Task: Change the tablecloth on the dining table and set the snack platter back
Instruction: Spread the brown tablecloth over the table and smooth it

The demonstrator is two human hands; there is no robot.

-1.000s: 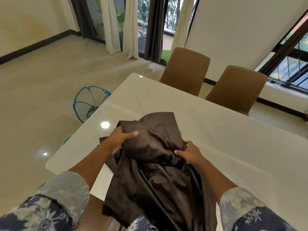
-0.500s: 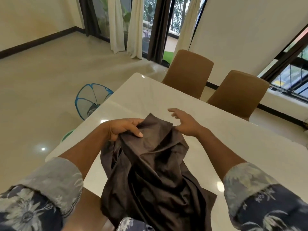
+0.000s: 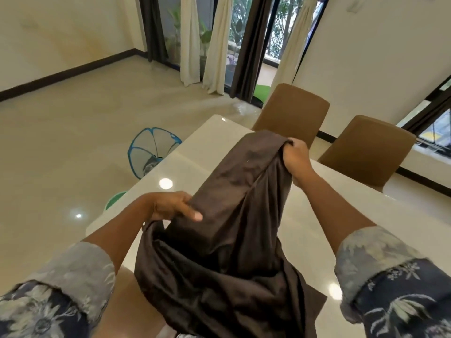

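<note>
Glossy worktop [image 3: 190, 162] is overlain by a cloth [image 3: 231, 215], gripped by the left hand [image 3: 170, 206] and right hand [image 3: 296, 159]; seemingly slick, it could be dragged off the near edge.

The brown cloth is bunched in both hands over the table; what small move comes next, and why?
Probably draw the hands apart to open it out. The right hand grips one raised end, the left hand pinches a nearer fold, and the brown cloth hangs bunched above the white table.
</note>
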